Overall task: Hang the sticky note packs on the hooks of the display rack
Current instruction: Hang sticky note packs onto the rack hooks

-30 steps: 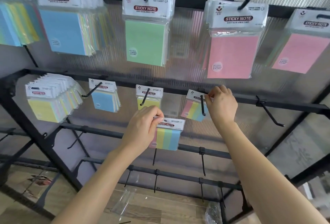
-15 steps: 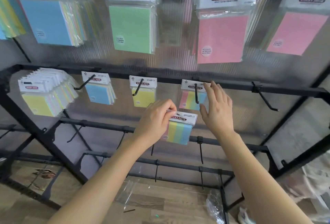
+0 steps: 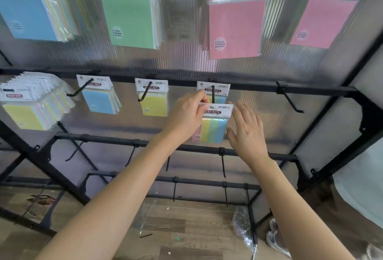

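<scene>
A left hand pinches a striped sticky note pack just below a hook, right hand spread beside it; next, likely threading its hole on.

Crowded at the black metal hook in the middle: a striped pastel pack in clear wrap sits right at its tip, left hand pinching the white header, right hand open just right of it. Further right of that hook, clear air up to a bare black hook. Left of it, a hung yellow pack blocks.
</scene>
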The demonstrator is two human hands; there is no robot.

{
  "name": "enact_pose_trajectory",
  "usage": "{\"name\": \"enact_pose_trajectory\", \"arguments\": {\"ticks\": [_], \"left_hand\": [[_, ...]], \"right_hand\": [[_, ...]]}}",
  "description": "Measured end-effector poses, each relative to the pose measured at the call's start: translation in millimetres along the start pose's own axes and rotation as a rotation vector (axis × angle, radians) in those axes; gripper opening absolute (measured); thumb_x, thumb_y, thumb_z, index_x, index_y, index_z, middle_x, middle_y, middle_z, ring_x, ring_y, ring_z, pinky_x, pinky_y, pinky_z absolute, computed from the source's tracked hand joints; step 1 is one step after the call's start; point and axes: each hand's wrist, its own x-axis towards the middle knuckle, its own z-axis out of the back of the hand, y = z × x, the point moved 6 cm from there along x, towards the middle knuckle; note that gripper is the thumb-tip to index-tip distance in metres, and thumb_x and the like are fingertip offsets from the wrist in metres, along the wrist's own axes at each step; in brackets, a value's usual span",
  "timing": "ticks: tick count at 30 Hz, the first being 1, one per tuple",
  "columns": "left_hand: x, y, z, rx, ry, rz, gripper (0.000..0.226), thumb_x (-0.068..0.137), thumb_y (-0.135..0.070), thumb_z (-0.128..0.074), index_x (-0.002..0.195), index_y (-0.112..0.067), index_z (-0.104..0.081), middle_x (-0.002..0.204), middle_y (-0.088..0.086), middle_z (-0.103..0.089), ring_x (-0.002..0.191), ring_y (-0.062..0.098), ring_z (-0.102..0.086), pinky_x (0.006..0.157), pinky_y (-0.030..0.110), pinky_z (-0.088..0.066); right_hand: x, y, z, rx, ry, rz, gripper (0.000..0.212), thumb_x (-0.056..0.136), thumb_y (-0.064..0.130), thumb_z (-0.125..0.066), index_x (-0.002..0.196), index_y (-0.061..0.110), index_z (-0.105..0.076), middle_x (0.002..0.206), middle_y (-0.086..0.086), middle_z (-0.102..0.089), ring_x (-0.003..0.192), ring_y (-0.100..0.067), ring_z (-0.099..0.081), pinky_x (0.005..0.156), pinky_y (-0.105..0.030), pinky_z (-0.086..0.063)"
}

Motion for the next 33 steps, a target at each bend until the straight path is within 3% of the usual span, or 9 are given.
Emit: {"name": "enact_pose_trajectory", "arguments": {"ticks": [5,9,13,19,25,33], "left_hand": [[2.2,5.2,-3.3,0.019,-0.001,0.056,0.010,0.094,-0.014,-0.049,0.087,-0.019,-0.047,0.089,-0.007,-0.050,0.084,0.008,-0.045,0.062,0.012,-0.028],[5.1,6.8,-4.8,-0.010,0.001,0.073,0.003,0.093,-0.014,-0.051,0.091,-0.014,-0.052,0.093,-0.002,-0.056,0.085,0.008,-0.046,0.063,0.015,-0.027],[6.0,3.1,-9.0,-0.063,0.038,0.058,0.005,0.093,-0.014,-0.051,0.093,-0.010,-0.053,0.097,0.002,-0.058,0.088,0.009,-0.048,0.062,0.008,-0.031],[13.3,9.9,-15.1,-0.045,0.052,0.098,0.009,0.093,-0.014,-0.051,0.097,-0.007,-0.056,0.101,0.005,-0.060,0.092,0.012,-0.051,0.071,0.018,-0.032],[33.6,22.2,-23.4,-0.029,0.077,0.147,0.009,0.092,-0.015,-0.054,0.099,-0.010,-0.058,0.095,-0.003,-0.056,0.088,0.008,-0.049,0.070,0.018,-0.032],[63.6,34.0,-28.2,0.078,-0.037,0.117,0.006,0.089,-0.016,-0.059,0.085,-0.011,-0.059,0.090,-0.005,-0.046,0.086,0.005,-0.045,0.070,0.017,-0.032]], "right_hand": [[-1.0,0.9,0.4,0.012,0.019,-0.002,0.065,0.082,0.009,-0.064,0.141,0.010,-0.037,0.142,-0.018,-0.041,0.134,-0.034,-0.033,0.108,-0.050,-0.026],[-1.8,0.4,-1.9,0.031,0.002,0.005,0.062,0.081,0.006,-0.065,0.137,0.006,-0.042,0.138,-0.019,-0.045,0.131,-0.035,-0.037,0.106,-0.050,-0.028],[-0.9,-1.4,-7.0,0.018,0.019,-0.007,0.055,0.085,0.009,-0.062,0.136,0.006,-0.042,0.142,-0.016,-0.042,0.135,-0.031,-0.032,0.110,-0.045,-0.021],[0.6,-2.5,-2.2,0.028,-0.017,-0.005,0.061,0.078,0.001,-0.065,0.135,0.004,-0.043,0.137,-0.017,-0.046,0.131,-0.034,-0.038,0.108,-0.046,-0.025],[3.4,-7.5,0.0,0.010,-0.012,-0.017,0.065,0.077,0.001,-0.065,0.138,0.007,-0.041,0.136,-0.017,-0.047,0.130,-0.036,-0.039,0.104,-0.052,-0.032],[9.2,-11.3,1.2,0.021,-0.004,-0.040,0.063,0.081,0.003,-0.064,0.139,0.008,-0.040,0.139,-0.018,-0.044,0.132,-0.036,-0.037,0.105,-0.052,-0.030]]}}
